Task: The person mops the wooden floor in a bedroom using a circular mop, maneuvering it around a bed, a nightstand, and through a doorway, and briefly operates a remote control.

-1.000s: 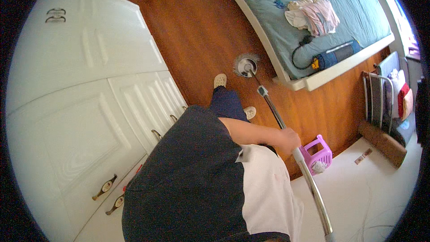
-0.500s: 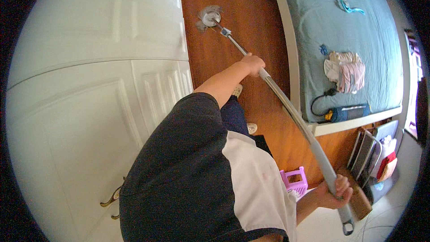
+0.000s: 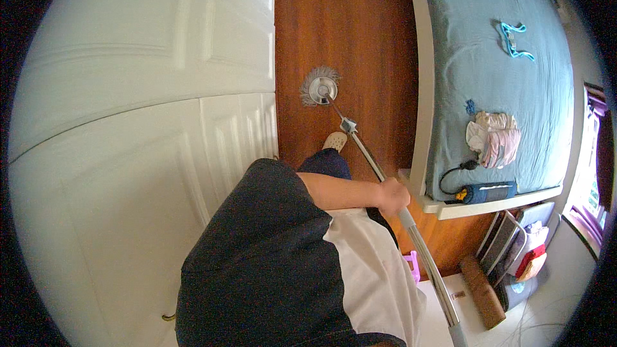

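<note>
My left hand [image 3: 392, 196] is closed round the metal pole of a mop [image 3: 367, 154], partway along it. The pole slants from the floor down to the lower edge of the view, past my body. Its round head [image 3: 322, 90] with grey strands rests on the brown wooden floor [image 3: 340, 19], between the white cabinet and the bed. One of my feet, in a pale clog [image 3: 335, 142], stands just below the mop head. My right hand is out of view, as is the pole's top end.
White cabinet doors [image 3: 122, 58] line the left. A bed [image 3: 475, 83] with blue-grey sheet fills the right, bearing folded clothes [image 3: 498, 141], a light-blue strap [image 3: 515, 42] and a dark rolled cuff [image 3: 490, 192]. Beyond its end are a brown bolster-like roll [image 3: 482, 292] and a pink stool [image 3: 414, 266].
The mop head has come back toward me. My left hand has moved closer and to the right with the pole, and my right hand has gone out of view.
</note>
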`<state>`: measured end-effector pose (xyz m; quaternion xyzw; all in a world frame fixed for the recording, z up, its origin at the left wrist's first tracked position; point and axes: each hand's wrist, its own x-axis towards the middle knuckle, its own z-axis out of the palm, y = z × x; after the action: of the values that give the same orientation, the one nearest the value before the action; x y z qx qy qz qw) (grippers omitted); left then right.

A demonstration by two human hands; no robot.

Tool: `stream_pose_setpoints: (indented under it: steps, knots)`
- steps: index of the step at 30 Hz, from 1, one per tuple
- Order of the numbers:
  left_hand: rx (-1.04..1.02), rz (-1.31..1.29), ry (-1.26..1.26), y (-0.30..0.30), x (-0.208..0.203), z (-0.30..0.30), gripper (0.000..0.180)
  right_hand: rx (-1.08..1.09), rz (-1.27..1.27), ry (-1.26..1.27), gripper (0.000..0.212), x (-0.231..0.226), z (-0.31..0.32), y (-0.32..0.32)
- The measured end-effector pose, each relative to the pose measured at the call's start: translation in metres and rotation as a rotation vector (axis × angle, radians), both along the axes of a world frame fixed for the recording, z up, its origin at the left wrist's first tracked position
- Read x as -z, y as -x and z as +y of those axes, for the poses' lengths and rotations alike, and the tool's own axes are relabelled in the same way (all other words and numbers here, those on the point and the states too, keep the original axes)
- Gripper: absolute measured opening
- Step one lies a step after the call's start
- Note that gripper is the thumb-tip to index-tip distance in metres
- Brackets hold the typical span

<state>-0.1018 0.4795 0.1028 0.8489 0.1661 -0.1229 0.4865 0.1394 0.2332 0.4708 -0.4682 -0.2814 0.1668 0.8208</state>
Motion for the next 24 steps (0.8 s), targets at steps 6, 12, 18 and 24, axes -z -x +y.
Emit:
stream_pose_setpoints:
  steps: [6, 12, 18, 24]
  knots:
    - [-0.152, 0.1, -0.164, 0.061, 0.046, 0.094, 0.013, 0.099, 0.081, 0.108, 0.026, 0.079, 0.097, 0.058]
    - [-0.337, 0.348, -0.391, 0.152, 0.101, 0.21, 0.007, -0.01, 0.32, 0.149, 0.033, 0.179, 0.188, 0.163]
    - [-0.529, 0.3, -0.323, 0.126, 0.107, 0.181, 0.015, 0.223, 0.219, 0.356, 0.03, 0.152, 0.184, 0.133]
    - [-0.533, 0.055, 0.006, 0.045, 0.028, 0.065, 0.016, 0.08, 0.098, 0.156, 0.028, 0.036, 0.115, 0.063]
